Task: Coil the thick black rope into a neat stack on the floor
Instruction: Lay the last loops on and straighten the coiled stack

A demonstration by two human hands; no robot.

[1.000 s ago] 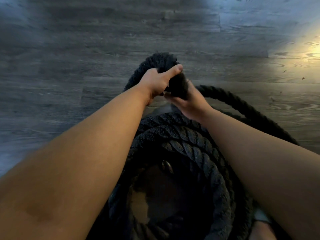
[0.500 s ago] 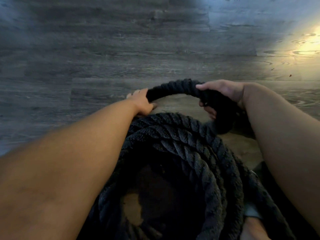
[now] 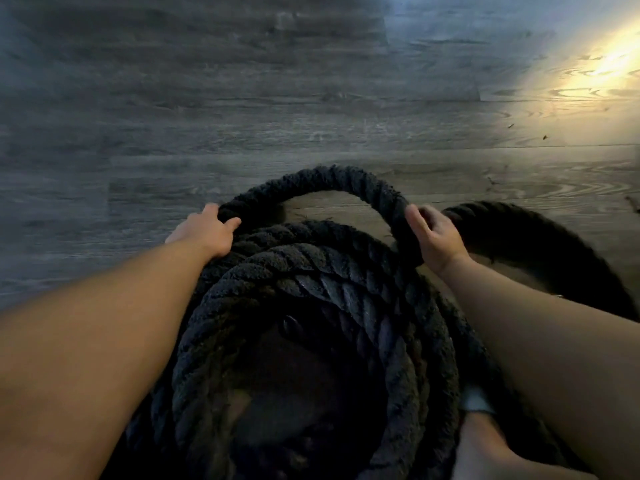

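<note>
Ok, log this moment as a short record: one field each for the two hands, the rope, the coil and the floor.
left hand: grips the left foot of a raised arch of thick black rope
right hand: holds the arch's right foot
loose rope: trails right across the floor
coil: several turns stacked in a ring between the forearms
floor: grey wood-look planks, warm light upper right
task state: arch not yet laid on the coil
</note>
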